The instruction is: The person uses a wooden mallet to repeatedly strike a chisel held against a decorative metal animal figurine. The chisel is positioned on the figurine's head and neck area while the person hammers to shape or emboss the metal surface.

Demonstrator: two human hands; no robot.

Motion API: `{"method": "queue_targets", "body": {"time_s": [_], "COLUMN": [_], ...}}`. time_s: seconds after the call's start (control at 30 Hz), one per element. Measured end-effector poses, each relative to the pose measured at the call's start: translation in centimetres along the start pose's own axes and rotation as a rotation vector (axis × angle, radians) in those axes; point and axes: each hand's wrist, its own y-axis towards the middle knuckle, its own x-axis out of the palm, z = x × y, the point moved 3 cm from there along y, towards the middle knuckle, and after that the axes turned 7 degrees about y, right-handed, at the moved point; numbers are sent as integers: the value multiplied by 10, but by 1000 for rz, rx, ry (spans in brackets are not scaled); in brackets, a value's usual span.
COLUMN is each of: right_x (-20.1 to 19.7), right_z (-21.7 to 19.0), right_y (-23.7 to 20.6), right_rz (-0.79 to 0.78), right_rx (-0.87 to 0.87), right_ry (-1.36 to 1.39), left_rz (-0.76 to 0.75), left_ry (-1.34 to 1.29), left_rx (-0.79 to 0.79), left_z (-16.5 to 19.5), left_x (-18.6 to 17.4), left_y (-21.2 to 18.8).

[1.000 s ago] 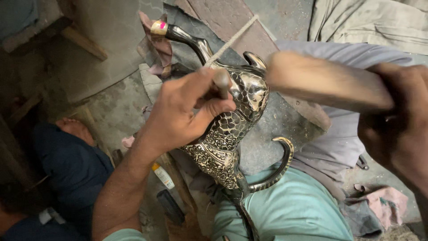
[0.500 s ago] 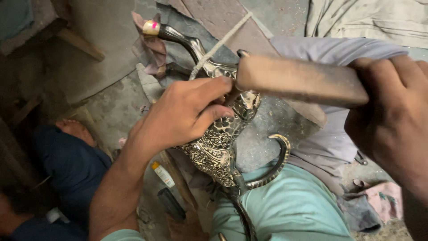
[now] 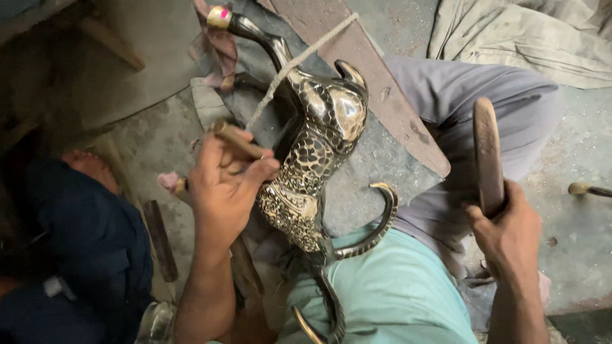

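From the head camera, looking straight down: the left hand (image 3: 223,185) is clenched round a short rod-like punch (image 3: 239,140), its tip angled in against the flank of a brass animal figure (image 3: 319,146), a glossy, dark-patterned casting with a long curved neck running up to the top of the frame. The figure lies tilted across a dark slab (image 3: 382,165) on the floor, its lower end resting against the person's lap in turquoise cloth (image 3: 395,293), and a curled brass tail (image 3: 382,216) hooks out to the right of the body. A pale cord (image 3: 299,60) runs diagonally over the neck (taut, by the look of it). Over on the right, the right hand (image 3: 510,236) has a firm grip on a wooden mallet (image 3: 488,153), held upright and well apart from the figure, above a grey-trousered knee (image 3: 472,95). A scrap of pinkish rag (image 3: 213,44) sits at the figure's head end, just beside its capped tip. At left, a dark blue garment (image 3: 83,236) lies on the floor, and a slim tool (image 3: 159,239) rests beside it. Far right, a small brass-headed piece (image 3: 583,188) lies on the concrete floor (image 3: 574,159).
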Motion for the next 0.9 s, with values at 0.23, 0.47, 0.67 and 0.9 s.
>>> {"method": "queue_targets", "body": {"time_s": [0.23, 0.47, 0.67, 0.9], "right_x": [-1, -13, -13, -15], "right_z": [-14, -82, -120, -143], "right_y": [-5, -1, 0, 9], "right_rz": [-74, -154, -57, 21], "right_rx": [-31, -247, -589, -770], "right_ry": [166, 314, 196, -98], "left_rz": [-80, -305, -436, -506], "left_ry": [389, 633, 748, 786], "left_rx": [144, 387, 401, 492], "left_z": [36, 55, 61, 66], "left_x": [29, 52, 56, 58], "left_y": [21, 47, 48, 53]}}
